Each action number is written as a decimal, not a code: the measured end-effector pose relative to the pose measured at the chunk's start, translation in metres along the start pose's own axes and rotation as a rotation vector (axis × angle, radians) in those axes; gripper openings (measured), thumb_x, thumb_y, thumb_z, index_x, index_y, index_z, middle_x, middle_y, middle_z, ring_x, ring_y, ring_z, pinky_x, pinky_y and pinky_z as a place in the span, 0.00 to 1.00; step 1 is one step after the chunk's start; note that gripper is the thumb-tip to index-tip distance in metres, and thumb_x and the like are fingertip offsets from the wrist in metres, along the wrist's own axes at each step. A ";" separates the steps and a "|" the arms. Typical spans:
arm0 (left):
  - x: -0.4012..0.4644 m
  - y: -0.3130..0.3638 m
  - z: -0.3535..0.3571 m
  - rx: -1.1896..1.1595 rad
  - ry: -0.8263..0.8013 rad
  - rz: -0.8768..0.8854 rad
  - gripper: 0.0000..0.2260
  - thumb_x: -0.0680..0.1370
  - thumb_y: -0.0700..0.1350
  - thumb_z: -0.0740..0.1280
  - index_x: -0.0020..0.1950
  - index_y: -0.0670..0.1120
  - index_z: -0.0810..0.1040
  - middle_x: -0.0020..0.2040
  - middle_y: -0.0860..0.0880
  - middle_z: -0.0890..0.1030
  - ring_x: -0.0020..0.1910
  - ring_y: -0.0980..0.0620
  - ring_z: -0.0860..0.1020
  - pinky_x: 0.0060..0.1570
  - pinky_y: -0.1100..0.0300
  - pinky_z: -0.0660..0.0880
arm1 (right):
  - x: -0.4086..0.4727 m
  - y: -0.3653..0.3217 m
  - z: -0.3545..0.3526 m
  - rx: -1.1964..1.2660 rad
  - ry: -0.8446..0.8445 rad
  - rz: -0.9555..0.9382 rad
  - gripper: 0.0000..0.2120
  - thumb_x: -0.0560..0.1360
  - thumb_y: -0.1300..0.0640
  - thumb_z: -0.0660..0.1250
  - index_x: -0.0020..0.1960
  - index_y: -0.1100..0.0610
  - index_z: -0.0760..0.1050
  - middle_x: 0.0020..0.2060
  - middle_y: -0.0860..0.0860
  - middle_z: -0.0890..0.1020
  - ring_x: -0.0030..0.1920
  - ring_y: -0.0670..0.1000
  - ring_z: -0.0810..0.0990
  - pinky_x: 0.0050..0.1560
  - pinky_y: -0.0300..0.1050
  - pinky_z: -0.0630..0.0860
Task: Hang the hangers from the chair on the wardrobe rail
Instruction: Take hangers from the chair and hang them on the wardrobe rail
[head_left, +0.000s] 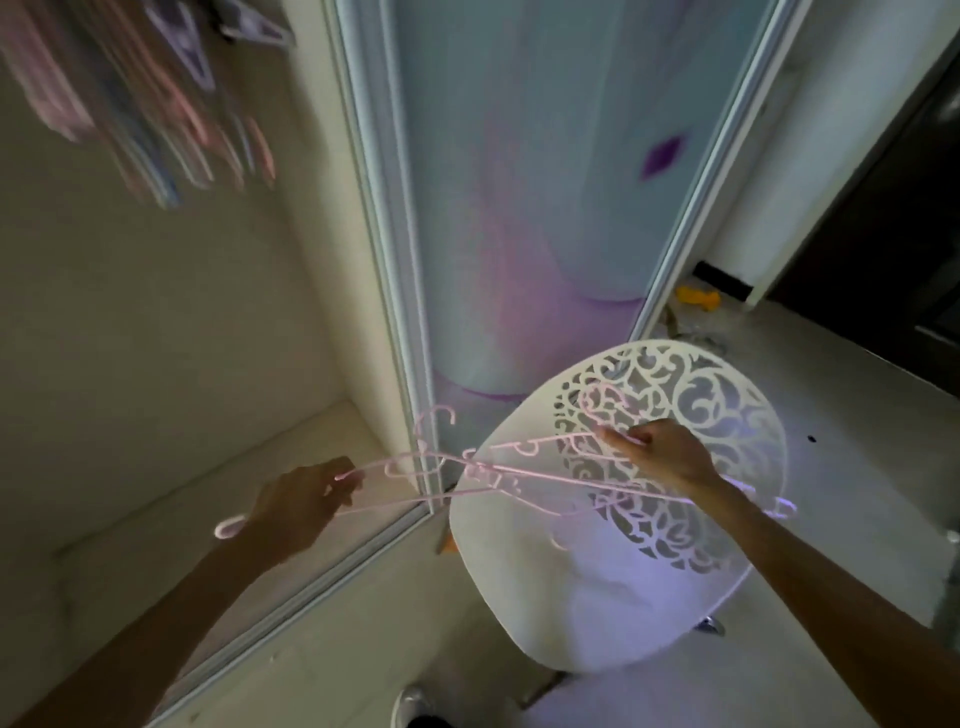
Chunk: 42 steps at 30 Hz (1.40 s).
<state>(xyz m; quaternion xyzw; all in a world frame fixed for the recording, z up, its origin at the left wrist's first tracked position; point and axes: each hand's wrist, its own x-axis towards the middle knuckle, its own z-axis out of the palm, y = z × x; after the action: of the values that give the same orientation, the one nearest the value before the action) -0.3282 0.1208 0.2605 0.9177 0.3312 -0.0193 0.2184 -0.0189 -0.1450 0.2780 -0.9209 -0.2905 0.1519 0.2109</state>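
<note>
Both bare forearms reach forward: the left hand curls around one end of a pink hanger, the right hand pinches another's hook over the white chair. Beyond, blurred hangers already hang inside the wardrobe, beside its sliding door.

Pale pink thin plastic hangers cross a white plastic chair with a scrollwork cut-out back, beside a lilac-tinted frosted sliding door.

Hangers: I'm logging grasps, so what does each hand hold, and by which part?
Left hand grips one pink hanger at its shoulder end. Right hand pinches another hanger near its hook base, above the chair.
</note>
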 end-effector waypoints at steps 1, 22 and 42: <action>-0.021 -0.013 -0.014 0.012 0.048 -0.070 0.10 0.80 0.56 0.56 0.44 0.59 0.74 0.38 0.58 0.82 0.38 0.54 0.81 0.44 0.58 0.77 | -0.007 -0.018 -0.003 -0.021 0.010 -0.027 0.30 0.73 0.37 0.62 0.23 0.56 0.58 0.20 0.49 0.65 0.27 0.51 0.68 0.32 0.45 0.62; -0.166 -0.162 -0.215 -1.142 -0.169 -0.376 0.15 0.78 0.56 0.60 0.45 0.45 0.75 0.31 0.49 0.65 0.21 0.57 0.63 0.19 0.68 0.62 | -0.139 -0.489 0.085 -0.146 -0.220 -0.901 0.32 0.65 0.26 0.58 0.24 0.54 0.62 0.23 0.50 0.69 0.26 0.49 0.69 0.34 0.42 0.65; -0.081 -0.181 -0.295 -1.814 0.046 -0.369 0.11 0.80 0.43 0.62 0.38 0.43 0.73 0.19 0.51 0.71 0.14 0.58 0.66 0.18 0.71 0.68 | -0.110 -0.568 0.094 0.262 -0.825 -0.575 0.13 0.77 0.49 0.63 0.50 0.59 0.76 0.36 0.49 0.76 0.38 0.47 0.75 0.43 0.39 0.72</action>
<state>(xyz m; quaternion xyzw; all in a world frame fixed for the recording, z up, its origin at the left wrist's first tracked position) -0.5353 0.3187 0.4713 0.3286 0.3647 0.2313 0.8400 -0.4107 0.2394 0.4848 -0.6330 -0.5694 0.4734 0.2256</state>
